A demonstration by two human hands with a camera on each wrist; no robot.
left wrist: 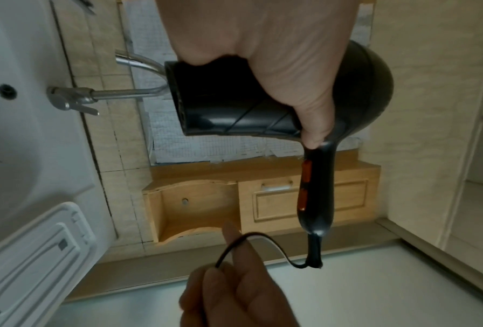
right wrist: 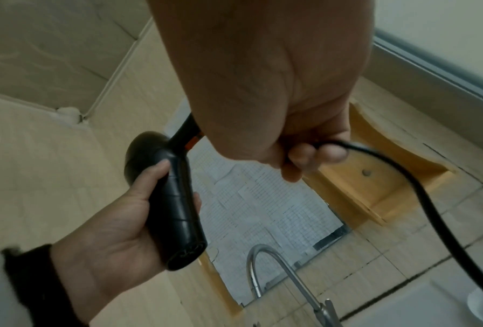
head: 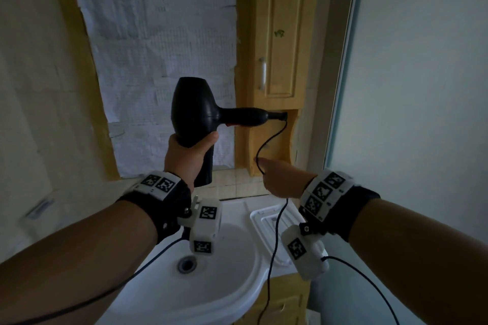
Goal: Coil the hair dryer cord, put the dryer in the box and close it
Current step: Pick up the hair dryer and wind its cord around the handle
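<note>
My left hand [head: 192,141] grips the black hair dryer [head: 192,111] round its barrel and holds it up above the sink, handle pointing right. The thin black cord [head: 274,137] leaves the end of the handle, curves down and passes through my right hand [head: 265,170], which pinches it a short way below the handle. From there the cord hangs down over the white plastic box [head: 266,219], whose lid is on, and runs out of view at the bottom. In the right wrist view my curled fingers [right wrist: 313,154] hold the cord [right wrist: 419,188]. The left wrist view shows the dryer's orange switches [left wrist: 304,188].
A white sink [head: 232,272] with a drain [head: 187,264] lies below both hands, and the box sits on its right side. A chrome faucet [right wrist: 262,265] rises at the back. A wooden cabinet [head: 280,60] stands behind, beside a paper-covered panel [head: 163,60].
</note>
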